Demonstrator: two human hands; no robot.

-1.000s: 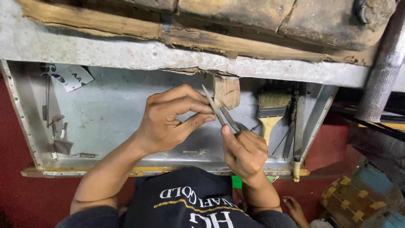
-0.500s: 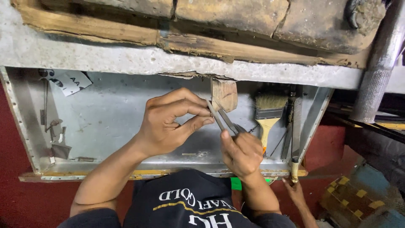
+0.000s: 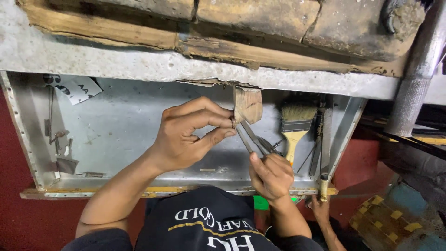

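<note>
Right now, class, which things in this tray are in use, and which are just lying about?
In use:
left hand
right hand
metal shears
small wooden block

Lying about:
paintbrush
long file
paper scrap
small metal bits
metal tray

Single head-worn view, looking steeply down and forward, close over the left hand [image 3: 186, 135] and right hand [image 3: 269, 174] above a shallow metal tray [image 3: 121, 121]; no second view.
</note>
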